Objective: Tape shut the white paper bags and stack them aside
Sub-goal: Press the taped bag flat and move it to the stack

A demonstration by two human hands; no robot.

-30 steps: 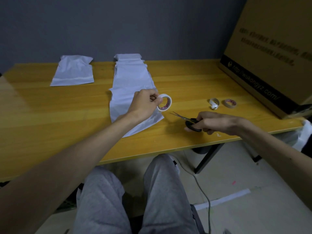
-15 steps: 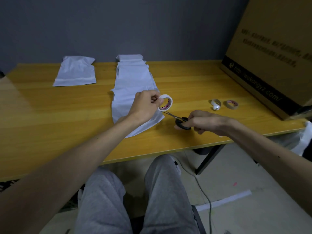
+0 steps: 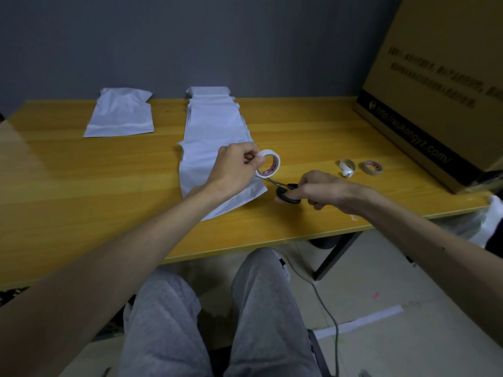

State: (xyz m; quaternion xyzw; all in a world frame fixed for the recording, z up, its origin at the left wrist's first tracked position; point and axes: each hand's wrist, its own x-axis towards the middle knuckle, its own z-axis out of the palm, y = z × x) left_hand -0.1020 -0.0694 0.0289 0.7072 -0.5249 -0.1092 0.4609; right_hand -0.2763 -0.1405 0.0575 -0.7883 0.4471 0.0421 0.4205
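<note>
Near the front edge of the wooden table [image 3: 81, 191], the left hand [image 3: 234, 170] pinches a white tape roll [image 3: 268, 166] just above the nearest white paper bag [image 3: 206, 170]. The right hand [image 3: 324, 190] is closed on black-handled scissors [image 3: 285, 190], blades reaching under the roll, apparently to cut a strip. One bag [image 3: 119, 118] lies apart by the far-left corner, probably finished. A row of overlapping bags [image 3: 212, 115] runs to the far edge, seemingly untaped, so most work remains.
</note>
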